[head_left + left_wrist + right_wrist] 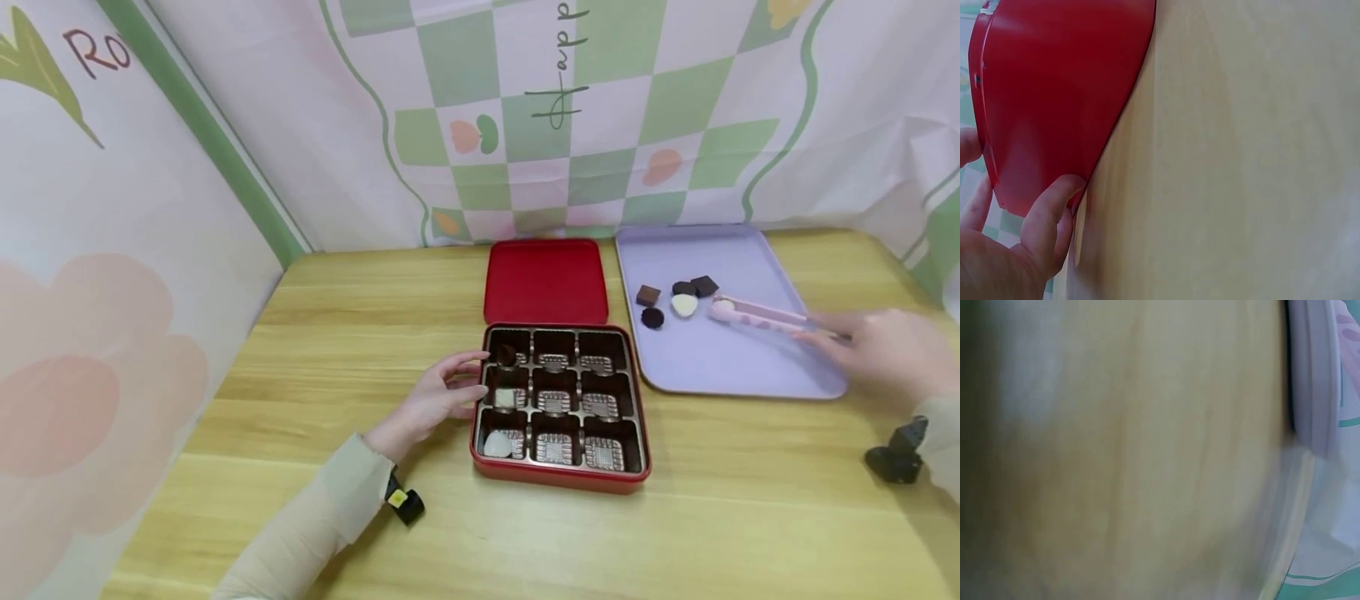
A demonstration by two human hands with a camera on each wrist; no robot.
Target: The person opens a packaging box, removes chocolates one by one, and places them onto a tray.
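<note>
My left hand (438, 392) rests its fingers against the left side of a red tin (562, 482); the left wrist view shows the thumb on the red wall. The tin's brown insert has several compartments. In its left column lie a dark chocolate (506, 356), a white square chocolate (505, 398) and a white rounded chocolate (497, 444). Over the lilac tray (720, 367), my right hand (885, 350) grips pink tongs (765, 317). A white piece (724, 306) shows at the tongs' tips. The right wrist view is blurred and leaves the hand out.
Beside the tongs on the tray lie a white heart-shaped chocolate (684, 306), a brown square one (648, 295), a dark round one (652, 317) and two more dark ones (705, 287). A red lid (546, 282) lies behind the tin. Printed cloth (525, 183) hangs behind the table.
</note>
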